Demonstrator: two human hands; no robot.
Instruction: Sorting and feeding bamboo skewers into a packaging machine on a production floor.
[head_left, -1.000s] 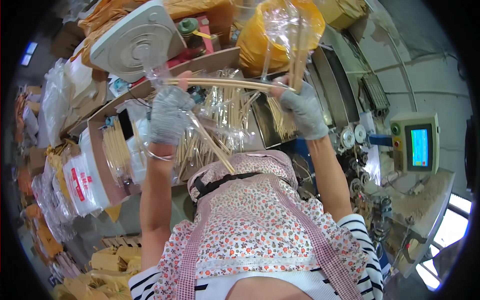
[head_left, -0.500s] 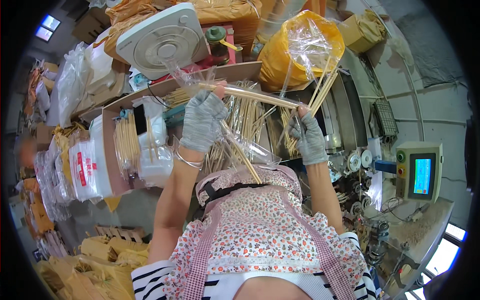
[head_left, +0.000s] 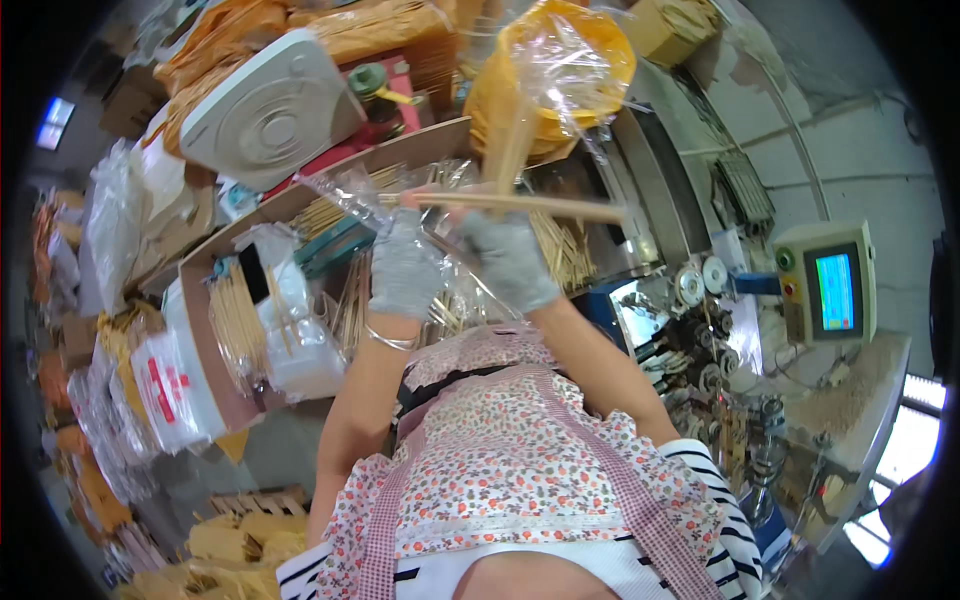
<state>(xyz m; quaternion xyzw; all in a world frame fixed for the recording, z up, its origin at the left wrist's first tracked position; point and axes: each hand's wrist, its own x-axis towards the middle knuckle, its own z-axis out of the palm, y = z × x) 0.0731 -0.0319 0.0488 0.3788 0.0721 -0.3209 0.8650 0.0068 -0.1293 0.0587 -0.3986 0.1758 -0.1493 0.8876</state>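
Both my hands wear grey knit gloves. My left hand (head_left: 405,268) and my right hand (head_left: 508,258) are close together, both closed around a bundle of pale wooden sticks (head_left: 560,206) held level in front of me. A clear plastic bag (head_left: 350,188) covers the left end of the bundle. Behind my hands lies a loose heap of the same sticks (head_left: 565,250) on a metal tray. A clear bag with an orange bottom (head_left: 560,70) holding upright sticks stands just beyond the bundle.
A cardboard box (head_left: 215,340) at my left holds bagged sticks and white packets. A white round fan (head_left: 270,105) lies at the upper left. A machine with rollers (head_left: 700,300) and a lit control screen (head_left: 828,290) stands at the right. Yellow bundles (head_left: 240,545) lie on the floor.
My two hands have come closer together on the stick bundle, the right one sliding left along it. The view has shifted a little to the right.
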